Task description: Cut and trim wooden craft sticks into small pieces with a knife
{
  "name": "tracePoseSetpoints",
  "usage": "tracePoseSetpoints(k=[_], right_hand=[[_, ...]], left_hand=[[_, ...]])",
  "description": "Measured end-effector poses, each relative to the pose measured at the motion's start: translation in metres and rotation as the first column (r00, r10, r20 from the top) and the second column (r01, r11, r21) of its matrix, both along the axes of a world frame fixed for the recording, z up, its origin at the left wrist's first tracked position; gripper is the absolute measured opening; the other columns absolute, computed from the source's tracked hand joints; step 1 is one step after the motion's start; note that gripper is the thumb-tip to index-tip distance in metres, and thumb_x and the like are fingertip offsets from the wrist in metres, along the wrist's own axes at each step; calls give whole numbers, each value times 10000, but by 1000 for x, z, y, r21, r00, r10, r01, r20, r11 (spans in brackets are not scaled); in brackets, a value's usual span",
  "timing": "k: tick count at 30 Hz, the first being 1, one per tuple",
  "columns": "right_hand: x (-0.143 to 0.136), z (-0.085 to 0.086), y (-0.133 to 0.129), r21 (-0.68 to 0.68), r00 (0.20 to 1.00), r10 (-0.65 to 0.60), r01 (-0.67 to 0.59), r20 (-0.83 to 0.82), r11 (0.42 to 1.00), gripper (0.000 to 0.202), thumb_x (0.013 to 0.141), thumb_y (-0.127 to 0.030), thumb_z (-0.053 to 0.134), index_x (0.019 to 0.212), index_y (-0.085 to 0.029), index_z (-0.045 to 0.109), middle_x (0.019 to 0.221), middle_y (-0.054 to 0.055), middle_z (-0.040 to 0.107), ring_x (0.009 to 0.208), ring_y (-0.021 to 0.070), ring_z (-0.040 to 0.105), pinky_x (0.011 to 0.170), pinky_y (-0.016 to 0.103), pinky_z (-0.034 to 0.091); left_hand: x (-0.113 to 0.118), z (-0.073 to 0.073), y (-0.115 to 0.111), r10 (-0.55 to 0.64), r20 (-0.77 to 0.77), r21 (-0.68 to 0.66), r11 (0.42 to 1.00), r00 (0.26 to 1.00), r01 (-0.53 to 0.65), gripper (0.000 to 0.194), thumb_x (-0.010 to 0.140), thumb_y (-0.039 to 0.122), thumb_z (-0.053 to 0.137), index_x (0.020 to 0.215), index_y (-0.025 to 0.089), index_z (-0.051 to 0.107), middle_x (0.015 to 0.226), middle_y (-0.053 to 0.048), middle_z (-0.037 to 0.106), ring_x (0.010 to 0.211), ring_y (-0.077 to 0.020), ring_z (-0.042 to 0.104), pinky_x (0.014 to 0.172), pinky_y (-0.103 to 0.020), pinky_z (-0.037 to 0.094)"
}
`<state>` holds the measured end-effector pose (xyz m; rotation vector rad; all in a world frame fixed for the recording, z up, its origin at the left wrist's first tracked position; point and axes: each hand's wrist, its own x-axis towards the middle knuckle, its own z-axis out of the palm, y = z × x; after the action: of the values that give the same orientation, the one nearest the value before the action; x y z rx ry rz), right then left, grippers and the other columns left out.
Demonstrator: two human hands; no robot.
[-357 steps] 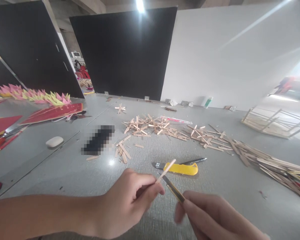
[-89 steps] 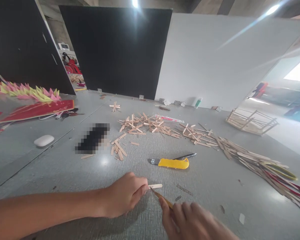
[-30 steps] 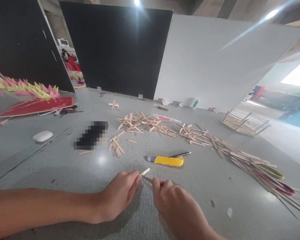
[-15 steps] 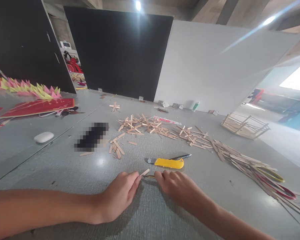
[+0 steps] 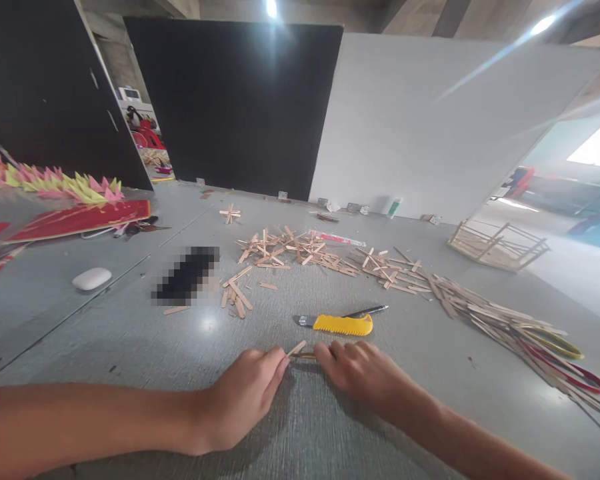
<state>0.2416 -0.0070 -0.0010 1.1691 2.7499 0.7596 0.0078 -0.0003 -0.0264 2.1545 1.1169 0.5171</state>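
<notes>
My left hand (image 5: 247, 400) is closed, thumb and fingers pinching a short pale wooden craft stick (image 5: 297, 348) whose tip pokes up to the right. A thin brownish strip (image 5: 305, 356) spans the gap between the two hands, low over the table. My right hand (image 5: 357, 367) is closed around the other end of this strip; its fingers hide most of it, and I cannot make out its kind. Just beyond the hands lie a yellow utility knife (image 5: 343, 325) and a dark pen (image 5: 371, 311), which is partly behind the knife.
Loose craft sticks (image 5: 305, 250) spread across the grey table (image 5: 145, 347). Long wooden strips (image 5: 480, 310) with yellow and red hoops run right. A stick frame (image 5: 500, 247) stands farther back. Left are a white mouse-shaped object (image 5: 92, 279) and a red panel (image 5: 80, 220). Boards (image 5: 235, 107) rise behind.
The view has shifted slightly, so most things sit a little farther right. Both hands keep the same grip and nearly the same pose.
</notes>
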Motion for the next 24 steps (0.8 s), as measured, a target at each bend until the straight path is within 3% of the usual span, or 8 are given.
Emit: tracePoseSetpoints(k=[2, 6, 8, 14, 17, 20, 21, 24], right_hand=[[-4, -3, -7, 14, 1000, -16, 16, -1, 1000, 208, 752, -19, 628, 815, -208, 567, 606, -20, 638, 461, 149, 626, 418, 247, 354], [-41, -11, -42, 128, 967, -254, 249, 24, 960, 141, 794, -7, 582, 827, -136, 629, 529, 18, 583, 362, 146, 566, 366, 216, 295], [-51, -12, -46, 164, 952, -305, 295, 37, 941, 140, 802, -5, 586, 836, -134, 632, 532, 21, 584, 375, 149, 577, 369, 205, 312], [-11, -7, 2, 137, 999, -35, 30, 33, 990, 209, 739, -50, 651, 797, -211, 531, 571, -19, 605, 427, 149, 601, 397, 229, 381], [-7, -7, 2, 161, 999, 10, -15, 31, 987, 210, 758, -15, 633, 800, -201, 545, 577, -18, 607, 453, 143, 608, 410, 215, 387], [-33, -12, -27, 234, 993, -116, 114, -7, 966, 163, 815, 10, 589, 781, -150, 594, 471, -39, 514, 310, 88, 465, 334, 163, 208], [-43, -13, -36, 289, 967, -254, 254, -39, 923, 154, 848, -13, 590, 767, -143, 602, 460, -43, 494, 293, 81, 444, 338, 147, 169], [-61, -10, -48, 260, 911, -411, 401, -14, 879, 118, 869, -67, 607, 782, -145, 624, 497, -14, 520, 322, 128, 510, 349, 172, 227]], left_hand=[[0, 1, -1, 5, 1, -3, 1000, 1000, -5, 351, 1077, 361, 258, 769, 241, 379, 624, 43, 439, 535, -141, 393, 560, -299, 249], [0, 1, 0, -4, -2, -13, 1000, 1000, 4, 364, 1079, 375, 239, 774, 243, 387, 609, 43, 454, 521, -141, 411, 544, -294, 263], [0, 0, 0, 2, -6, -11, 1000, 1000, -2, 376, 1084, 392, 233, 767, 246, 374, 606, 43, 456, 525, -143, 421, 548, -293, 275], [3, -1, 1, 51, -42, 15, 999, 998, -50, 330, 1064, 338, 247, 792, 242, 406, 650, 9, 491, 559, -167, 436, 581, -324, 258], [4, 0, 1, 44, -44, 10, 999, 998, -44, 335, 1062, 351, 236, 793, 242, 402, 643, 11, 477, 549, -169, 415, 574, -327, 244], [3, 2, 0, 18, -33, -5, 1000, 999, -18, 358, 1074, 380, 217, 801, 242, 403, 651, 10, 498, 559, -171, 436, 574, -320, 266], [3, 3, 1, 10, -29, -10, 1000, 1000, -11, 369, 1080, 391, 209, 799, 243, 398, 649, 12, 502, 559, -169, 441, 574, -317, 276], [1, 4, 1, 6, -25, -19, 1000, 1000, -7, 379, 1086, 402, 195, 801, 246, 390, 649, 14, 505, 559, -168, 450, 574, -312, 289]])
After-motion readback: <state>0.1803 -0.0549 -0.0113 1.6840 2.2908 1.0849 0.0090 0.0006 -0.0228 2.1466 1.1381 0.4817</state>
